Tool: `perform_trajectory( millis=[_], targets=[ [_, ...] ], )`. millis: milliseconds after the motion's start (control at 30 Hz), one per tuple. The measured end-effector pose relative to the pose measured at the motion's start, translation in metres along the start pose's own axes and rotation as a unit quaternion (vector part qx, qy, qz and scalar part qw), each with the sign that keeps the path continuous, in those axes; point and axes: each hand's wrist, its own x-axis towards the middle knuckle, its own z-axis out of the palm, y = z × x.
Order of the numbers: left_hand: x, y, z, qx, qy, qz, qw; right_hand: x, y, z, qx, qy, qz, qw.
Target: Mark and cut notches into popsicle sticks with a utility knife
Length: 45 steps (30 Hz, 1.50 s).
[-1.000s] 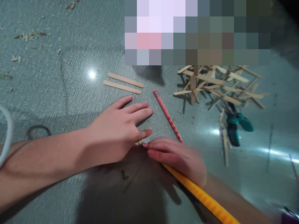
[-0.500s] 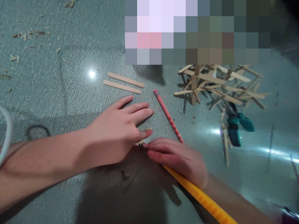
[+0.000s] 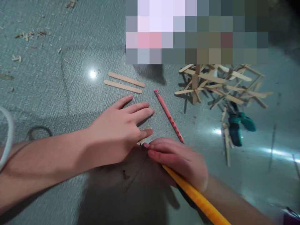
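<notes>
Where a slim, pale wooden piece (image 3: 139, 143) peeks from beneath the spread left hand (image 3: 122, 123), the right hand (image 3: 177, 159), at its four o'clock, grips a long yellow tool (image 3: 198, 197). Toward eleven lie two flat, pale wooden sticks (image 3: 126, 79); at two, a pink pencil (image 3: 168, 115).

Shows grey-green work surface (image 3: 77, 104) across most of frame, finely streaked at left, looking smoother and shinier at right. Reflects round white glare (image 3: 92, 74) in upper left, smaller bright spot (image 3: 216, 132) right of centre, pale streak (image 3: 276, 153) near right edge. Falls into broad shadow (image 3: 122, 203) at lower centre. Darkens to near-black in upper right corner. Can't read area behind pixelated patch (image 3: 197, 31) at top.
</notes>
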Motion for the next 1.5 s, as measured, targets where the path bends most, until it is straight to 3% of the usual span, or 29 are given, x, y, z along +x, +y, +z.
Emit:
perform_trajectory(
  millis=[233,600,867,1067,1233,1367,1500],
  targets=[
    [-0.001,-0.004,0.003,-0.005,0.006,0.003,1.000,-0.001,0.010,0.009,0.055,0.095,-0.006,0.994],
    [0.001,-0.003,0.000,-0.015,-0.002,0.002,1.000,-0.004,0.011,0.006,0.044,0.059,0.008,0.997],
    [0.000,-0.001,-0.002,-0.009,0.000,0.002,1.000,0.004,-0.002,0.000,0.012,0.034,0.015,0.999],
    [-0.001,-0.002,0.001,-0.004,0.004,-0.005,1.000,0.001,-0.001,0.000,0.006,0.051,0.006,0.999],
    [-0.001,-0.002,0.002,-0.004,-0.011,-0.010,1.000,-0.002,0.006,0.001,0.007,0.027,-0.004,1.000],
    [0.000,-0.003,0.001,-0.009,-0.005,-0.010,1.000,-0.003,0.010,0.003,0.023,0.066,0.000,0.998],
    [0.000,-0.003,0.000,-0.010,-0.007,-0.010,1.000,0.001,0.007,-0.002,0.015,0.016,-0.013,1.000]
  ],
)
